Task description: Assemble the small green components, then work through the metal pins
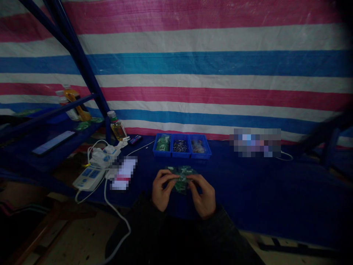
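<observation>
Between my two hands is a small green plastic bag (181,187) with white print, just above the blue tabletop. My left hand (162,189) pinches its left side between thumb and fingers. On the other side, my right hand (202,195) grips the bag the same way. What lies inside the bag cannot be made out. Beyond my hands stands a blue three-part bin (162,154). Green packets (163,142) fill its left compartment, small metal screws or pins (180,146) the middle one, and clear plastic bags (198,146) the right one.
White power strips (89,178) with plugs and cables lie at the left, beside a blurred-out phone (124,173). A bottle (118,127) stands by the blue metal frame (82,66). Another phone (53,142) rests on the left shelf. A pixelated object (255,142) sits at the back right.
</observation>
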A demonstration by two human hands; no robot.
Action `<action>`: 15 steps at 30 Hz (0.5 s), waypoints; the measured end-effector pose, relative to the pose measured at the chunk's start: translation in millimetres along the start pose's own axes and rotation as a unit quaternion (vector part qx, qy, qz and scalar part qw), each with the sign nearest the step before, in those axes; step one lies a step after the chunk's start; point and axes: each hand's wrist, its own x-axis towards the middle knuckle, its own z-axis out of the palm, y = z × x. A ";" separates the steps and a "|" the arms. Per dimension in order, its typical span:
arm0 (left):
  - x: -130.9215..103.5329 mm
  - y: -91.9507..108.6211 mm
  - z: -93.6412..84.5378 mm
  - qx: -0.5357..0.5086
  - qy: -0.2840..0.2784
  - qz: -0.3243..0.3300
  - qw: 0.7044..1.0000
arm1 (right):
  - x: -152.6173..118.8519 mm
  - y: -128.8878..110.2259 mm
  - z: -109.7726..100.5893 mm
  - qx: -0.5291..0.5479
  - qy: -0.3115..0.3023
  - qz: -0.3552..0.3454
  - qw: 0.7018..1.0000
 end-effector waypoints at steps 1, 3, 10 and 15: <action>-0.3 0.0 0.2 0.003 0.004 0.004 1.000 | 0.7 -0.4 0.1 -0.004 0.003 -0.005 1.000; -1.1 0.0 1.2 -0.005 0.001 -0.005 1.000 | 1.0 0.1 0.9 -0.008 0.012 -0.011 1.000; -2.1 3.8 5.7 -0.065 0.054 -0.068 0.994 | -4.8 6.7 5.8 0.007 0.027 0.039 0.999; -2.1 1.0 1.8 -0.017 0.010 -0.083 0.996 | -3.1 2.5 0.8 -0.003 -0.002 0.015 1.000</action>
